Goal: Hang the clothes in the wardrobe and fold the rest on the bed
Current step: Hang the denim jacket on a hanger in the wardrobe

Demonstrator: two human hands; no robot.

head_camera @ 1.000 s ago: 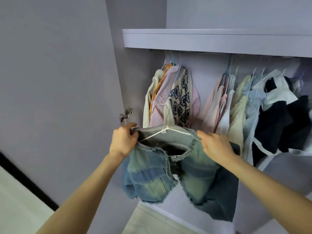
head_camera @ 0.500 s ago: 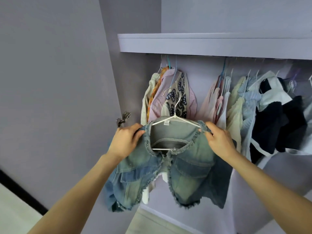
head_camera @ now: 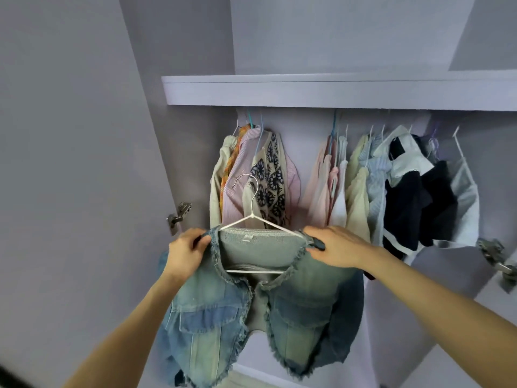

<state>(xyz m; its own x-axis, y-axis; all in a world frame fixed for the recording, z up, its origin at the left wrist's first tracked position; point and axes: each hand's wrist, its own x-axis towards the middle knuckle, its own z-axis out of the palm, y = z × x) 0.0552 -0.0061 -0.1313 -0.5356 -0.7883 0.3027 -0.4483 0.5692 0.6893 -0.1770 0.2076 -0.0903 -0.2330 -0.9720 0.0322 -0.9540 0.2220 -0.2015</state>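
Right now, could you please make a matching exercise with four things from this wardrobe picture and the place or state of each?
Things:
1. denim vest
2. white hanger
3. patterned top
4. door hinge

Place or state:
A. on the left wardrobe wall
B. hanging in the left group of clothes
C. inside the vest, hook free
D. held at both shoulders

Pairs: 1-D, 2-C, 3-B, 4-A

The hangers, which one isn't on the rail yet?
The white hanger carrying the denim vest, gripped by both hands; the others hang under the shelf.
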